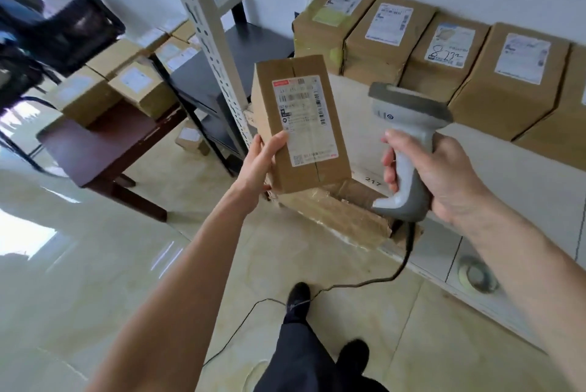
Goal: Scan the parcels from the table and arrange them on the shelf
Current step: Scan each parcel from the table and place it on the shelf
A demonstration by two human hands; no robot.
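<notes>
Gripped from below and behind, the parcel [301, 125] stands on end in our left hand [258, 166], thumb laid across the lower edge of its label [304, 120] and the other fingers hidden behind the carton; we judge the label is turned up toward us so its barcodes face the reader. Our right hand [440, 174] wraps the handle of the grey scanner [404, 144], fingers curled round the front, its head level with the label and just beside it. The scanner's cable [358, 283] trails down across the floor by our shoes, a likely snag. Just beyond the hands, a torn, taped carton [336, 214] lies on the shelf [475, 169] edge below the parcel. Farther back, a row of labelled boxes [444, 55] lines the wall, leaving bare board before them. Far left, the table [104, 150] holds more parcels [117, 87] awaiting scanning; the shelf upright [209, 42] stands between.
</notes>
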